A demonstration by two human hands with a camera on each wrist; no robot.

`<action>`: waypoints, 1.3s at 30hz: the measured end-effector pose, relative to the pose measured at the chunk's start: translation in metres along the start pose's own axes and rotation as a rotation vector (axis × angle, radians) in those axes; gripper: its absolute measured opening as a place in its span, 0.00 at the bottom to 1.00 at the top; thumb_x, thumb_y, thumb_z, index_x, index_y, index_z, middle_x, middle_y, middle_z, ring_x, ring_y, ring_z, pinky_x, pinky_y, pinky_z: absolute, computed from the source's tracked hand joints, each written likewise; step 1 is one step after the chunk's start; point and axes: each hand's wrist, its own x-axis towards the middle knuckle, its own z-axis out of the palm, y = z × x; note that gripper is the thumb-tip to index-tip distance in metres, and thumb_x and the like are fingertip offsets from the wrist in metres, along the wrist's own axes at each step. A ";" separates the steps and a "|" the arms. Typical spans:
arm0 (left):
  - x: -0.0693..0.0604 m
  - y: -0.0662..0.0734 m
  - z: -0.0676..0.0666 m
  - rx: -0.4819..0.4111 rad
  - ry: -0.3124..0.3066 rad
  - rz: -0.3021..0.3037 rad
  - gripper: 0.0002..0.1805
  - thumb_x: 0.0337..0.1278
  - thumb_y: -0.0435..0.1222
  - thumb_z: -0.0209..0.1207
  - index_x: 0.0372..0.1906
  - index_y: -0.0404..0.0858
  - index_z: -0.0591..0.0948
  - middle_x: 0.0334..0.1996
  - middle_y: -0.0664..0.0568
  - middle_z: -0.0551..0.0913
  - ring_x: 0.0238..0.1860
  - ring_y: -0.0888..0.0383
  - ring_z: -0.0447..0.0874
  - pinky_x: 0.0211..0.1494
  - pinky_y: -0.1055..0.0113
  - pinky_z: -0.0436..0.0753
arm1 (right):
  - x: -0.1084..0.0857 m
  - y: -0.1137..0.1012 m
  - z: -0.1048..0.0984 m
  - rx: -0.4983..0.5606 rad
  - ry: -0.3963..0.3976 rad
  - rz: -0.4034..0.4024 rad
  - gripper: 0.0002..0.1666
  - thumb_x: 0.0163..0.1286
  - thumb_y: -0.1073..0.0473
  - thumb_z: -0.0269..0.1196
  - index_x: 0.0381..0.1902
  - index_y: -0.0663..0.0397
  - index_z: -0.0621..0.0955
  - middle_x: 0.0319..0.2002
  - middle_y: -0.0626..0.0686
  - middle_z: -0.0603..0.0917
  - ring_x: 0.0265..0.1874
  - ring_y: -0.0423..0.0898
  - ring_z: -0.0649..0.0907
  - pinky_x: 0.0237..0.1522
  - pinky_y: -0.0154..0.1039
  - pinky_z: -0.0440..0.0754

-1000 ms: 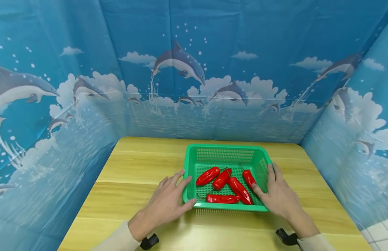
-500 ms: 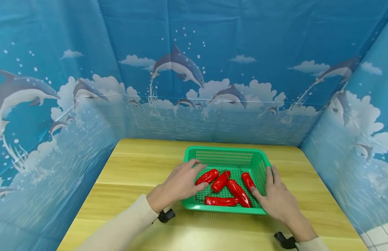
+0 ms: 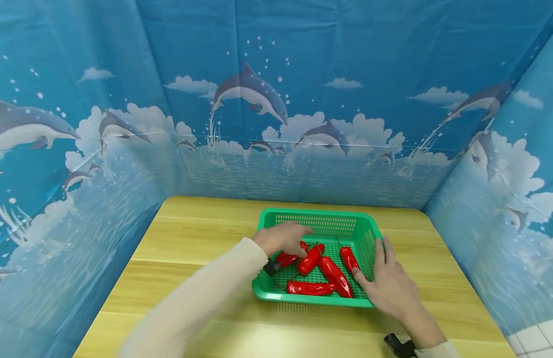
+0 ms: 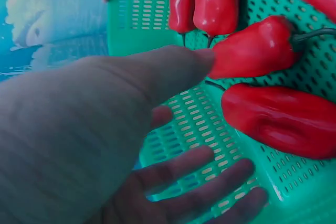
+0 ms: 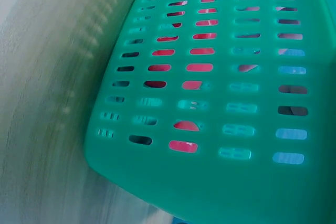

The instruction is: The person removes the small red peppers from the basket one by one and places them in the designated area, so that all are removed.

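A green plastic basket (image 3: pixel 321 297) holds several glossy red peppers. My left hand (image 3: pixel 283 237) reaches over its left rim, above the pepper (image 3: pixel 283 258) on the left, fingers spread and relaxed. In the left wrist view, the left thumb (image 4: pixel 173 66) overlaps the tip of one pepper (image 4: pixel 254 48); whether it touches is unclear. Another pepper (image 4: pixel 283 121) lies beside it. At the right rim, my right hand (image 3: pixel 390 286) holds the basket wall, thumb inside near a pepper (image 3: pixel 349 258). The right wrist view shows the basket's slotted outer wall (image 5: pixel 210 177), not the hand.
The basket stands on a yellow wooden table (image 3: pixel 191 248). Blue dolphin-print curtains (image 3: pixel 258 169) enclose the back and both sides. Inside the basket, one pepper (image 3: pixel 310 288) lies along the front wall, and two more (image 3: pixel 334 276) lie in the middle.
My left hand has left the basket's left rim and moved right, in over the peppers. The right hand keeps its place at the right rim. The peppers have not visibly shifted within the basket.
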 end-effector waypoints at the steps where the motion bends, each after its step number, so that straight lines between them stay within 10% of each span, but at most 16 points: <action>1: 0.004 0.002 -0.001 -0.003 -0.020 -0.007 0.40 0.83 0.45 0.72 0.92 0.53 0.72 0.90 0.53 0.74 0.88 0.49 0.75 0.84 0.47 0.83 | 0.000 0.000 0.000 0.000 0.001 0.004 0.71 0.88 0.28 0.61 0.95 0.73 0.41 0.94 0.77 0.44 0.63 0.86 0.84 0.26 0.54 0.85; 8: 0.024 -0.001 -0.001 -0.054 -0.098 -0.039 0.39 0.81 0.42 0.74 0.90 0.56 0.75 0.90 0.52 0.73 0.82 0.49 0.79 0.74 0.49 0.89 | 0.000 -0.002 -0.001 0.002 0.006 0.007 0.70 0.88 0.29 0.62 0.94 0.74 0.42 0.94 0.77 0.44 0.65 0.87 0.83 0.31 0.60 0.90; 13: 0.029 -0.016 0.001 -0.133 -0.127 -0.100 0.38 0.78 0.38 0.76 0.87 0.57 0.79 0.90 0.49 0.72 0.56 0.52 0.91 0.57 0.53 0.94 | 0.001 -0.003 0.002 0.009 0.009 0.010 0.70 0.87 0.29 0.62 0.95 0.72 0.42 0.95 0.75 0.44 0.66 0.86 0.83 0.32 0.62 0.91; 20: 0.032 -0.027 0.007 -0.237 -0.139 -0.100 0.36 0.76 0.31 0.77 0.83 0.52 0.83 0.79 0.41 0.82 0.30 0.54 0.81 0.48 0.54 0.94 | 0.001 -0.002 0.001 0.016 0.016 0.011 0.70 0.87 0.29 0.62 0.95 0.72 0.42 0.94 0.76 0.45 0.67 0.87 0.83 0.32 0.63 0.91; 34: 0.030 -0.035 0.014 -0.218 -0.098 -0.048 0.34 0.74 0.31 0.78 0.80 0.49 0.84 0.49 0.46 0.87 0.29 0.53 0.84 0.40 0.60 0.88 | 0.002 -0.004 0.000 0.016 0.017 0.010 0.69 0.88 0.28 0.61 0.96 0.70 0.42 0.95 0.75 0.45 0.67 0.87 0.82 0.36 0.66 0.91; 39: 0.028 -0.038 0.019 -0.179 -0.055 -0.008 0.34 0.74 0.32 0.78 0.81 0.50 0.83 0.53 0.50 0.89 0.40 0.58 0.80 0.44 0.63 0.84 | 0.000 -0.003 0.001 0.013 0.011 0.021 0.69 0.88 0.28 0.61 0.96 0.69 0.41 0.95 0.75 0.44 0.68 0.88 0.81 0.34 0.65 0.91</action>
